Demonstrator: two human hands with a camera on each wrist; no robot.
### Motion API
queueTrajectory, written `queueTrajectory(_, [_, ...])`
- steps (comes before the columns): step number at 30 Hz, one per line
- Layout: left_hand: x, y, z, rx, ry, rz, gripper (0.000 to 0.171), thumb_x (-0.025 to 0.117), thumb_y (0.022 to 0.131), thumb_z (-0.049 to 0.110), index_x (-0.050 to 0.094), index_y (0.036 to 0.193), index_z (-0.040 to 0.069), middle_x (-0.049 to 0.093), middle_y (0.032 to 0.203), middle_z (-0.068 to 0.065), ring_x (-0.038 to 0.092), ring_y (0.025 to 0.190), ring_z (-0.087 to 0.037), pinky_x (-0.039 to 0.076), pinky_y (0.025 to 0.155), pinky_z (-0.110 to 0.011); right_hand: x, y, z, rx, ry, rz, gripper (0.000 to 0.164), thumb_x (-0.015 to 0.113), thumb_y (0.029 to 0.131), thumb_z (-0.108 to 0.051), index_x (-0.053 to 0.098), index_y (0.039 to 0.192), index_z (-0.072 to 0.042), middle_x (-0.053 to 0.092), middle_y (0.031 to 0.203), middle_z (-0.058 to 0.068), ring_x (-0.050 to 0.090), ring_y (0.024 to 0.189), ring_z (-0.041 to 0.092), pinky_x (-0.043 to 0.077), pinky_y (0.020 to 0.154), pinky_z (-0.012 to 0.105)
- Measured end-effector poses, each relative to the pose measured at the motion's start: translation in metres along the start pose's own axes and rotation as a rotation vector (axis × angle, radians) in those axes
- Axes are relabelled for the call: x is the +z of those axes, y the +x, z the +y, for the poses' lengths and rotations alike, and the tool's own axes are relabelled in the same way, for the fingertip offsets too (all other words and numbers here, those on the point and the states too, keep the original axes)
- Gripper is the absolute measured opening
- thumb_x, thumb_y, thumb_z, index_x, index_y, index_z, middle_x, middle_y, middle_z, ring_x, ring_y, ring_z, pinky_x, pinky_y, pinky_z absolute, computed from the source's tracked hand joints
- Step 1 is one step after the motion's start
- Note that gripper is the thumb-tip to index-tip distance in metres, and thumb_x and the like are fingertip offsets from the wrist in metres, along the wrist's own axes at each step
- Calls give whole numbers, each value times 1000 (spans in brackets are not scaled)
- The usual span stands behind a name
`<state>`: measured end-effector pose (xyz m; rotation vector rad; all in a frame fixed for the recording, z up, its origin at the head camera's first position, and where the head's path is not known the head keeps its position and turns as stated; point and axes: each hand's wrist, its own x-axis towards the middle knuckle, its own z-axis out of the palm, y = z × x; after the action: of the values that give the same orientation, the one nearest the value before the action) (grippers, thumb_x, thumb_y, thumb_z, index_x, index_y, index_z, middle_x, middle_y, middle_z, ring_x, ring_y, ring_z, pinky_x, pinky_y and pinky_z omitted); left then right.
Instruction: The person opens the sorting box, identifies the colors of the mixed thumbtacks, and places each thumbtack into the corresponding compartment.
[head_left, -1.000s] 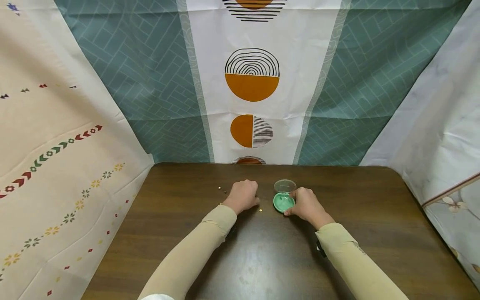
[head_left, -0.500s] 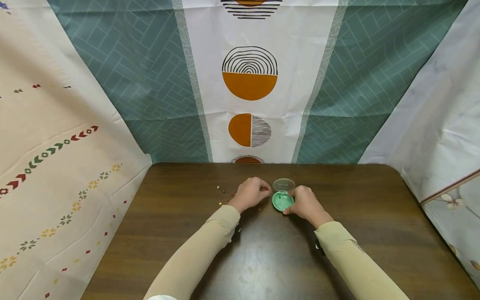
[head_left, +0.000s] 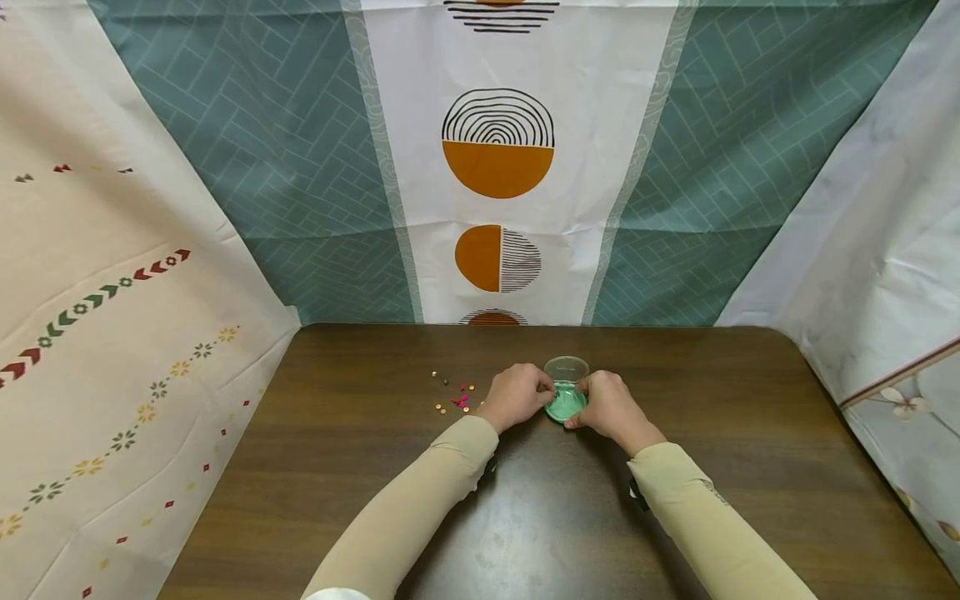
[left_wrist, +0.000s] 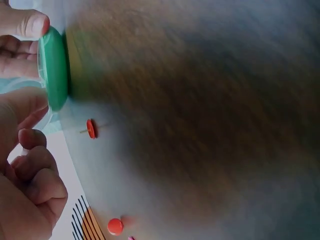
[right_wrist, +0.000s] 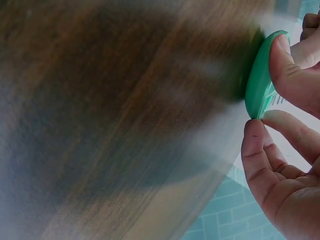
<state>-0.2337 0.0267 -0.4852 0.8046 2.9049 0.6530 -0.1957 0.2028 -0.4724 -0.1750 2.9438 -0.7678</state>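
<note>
A small round green case (head_left: 572, 408) with its clear lid (head_left: 566, 365) raised at the back stands on the table. My right hand (head_left: 613, 406) grips its right side, thumb and fingers at the rim of the green base (right_wrist: 256, 82) in the right wrist view. My left hand (head_left: 517, 394) has its fingertips drawn together at the left rim; I cannot tell whether they hold a thumbtack. In the left wrist view, a red thumbtack (left_wrist: 91, 129) lies below this hand, near the green base (left_wrist: 56, 70), and another red thumbtack (left_wrist: 115, 226) lies farther off.
Several loose thumbtacks, pink (head_left: 464, 399), gold (head_left: 438, 407) and others, are scattered left of my left hand on the brown wooden table (head_left: 360, 433). A patterned cloth (head_left: 337, 167) hangs behind the table's far edge, with more cloth at both sides.
My left hand has risen from the table among the thumbtacks and moved right to the case. More of the scattered thumbtacks now show behind it. My right hand keeps its grip on the case.
</note>
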Motion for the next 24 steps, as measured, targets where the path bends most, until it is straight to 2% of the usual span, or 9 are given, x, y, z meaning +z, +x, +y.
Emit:
queueTrajectory(3, [1, 1, 2, 8, 34, -14, 12, 62, 88, 32, 74, 87, 31, 68, 90, 16, 59, 73, -1, 49, 61, -26, 0, 0, 0, -5, 8, -5, 34, 92, 51, -26, 64, 65, -11, 50, 61, -3, 40, 63, 14, 36, 56, 26])
queueTrajectory(7, [5, 4, 3, 3, 50, -38, 12, 62, 88, 34, 74, 90, 31, 69, 92, 16, 61, 75, -3, 51, 63, -27, 0, 0, 0, 8, 17, -7, 37, 92, 51, -26, 69, 75, -9, 63, 72, 0, 48, 67, 15, 42, 60, 28])
queueTrajectory(10, [6, 6, 3, -2, 60, -53, 12, 62, 88, 35, 74, 90, 32, 70, 92, 16, 63, 77, -4, 51, 63, -28, -1, 1, 0, 10, 21, -8, 40, 91, 52, -27, 71, 81, -8, 66, 78, 2, 50, 69, 15, 44, 62, 28])
queueTrajectory(20, [2, 9, 9, -7, 133, -57, 13, 63, 85, 28, 75, 84, 33, 70, 85, 18, 63, 77, -3, 52, 60, -29, -3, 1, 0, 2, 16, -4, 43, 92, 51, -27, 71, 83, -7, 66, 79, 2, 50, 69, 16, 44, 63, 30])
queueTrajectory(24, [2, 9, 11, -20, 119, -63, 14, 63, 85, 26, 75, 84, 31, 70, 86, 16, 64, 77, -3, 52, 60, -29, -2, 0, 0, 7, 16, -10, 44, 91, 52, -28, 71, 84, -7, 67, 79, 2, 51, 70, 16, 44, 63, 30])
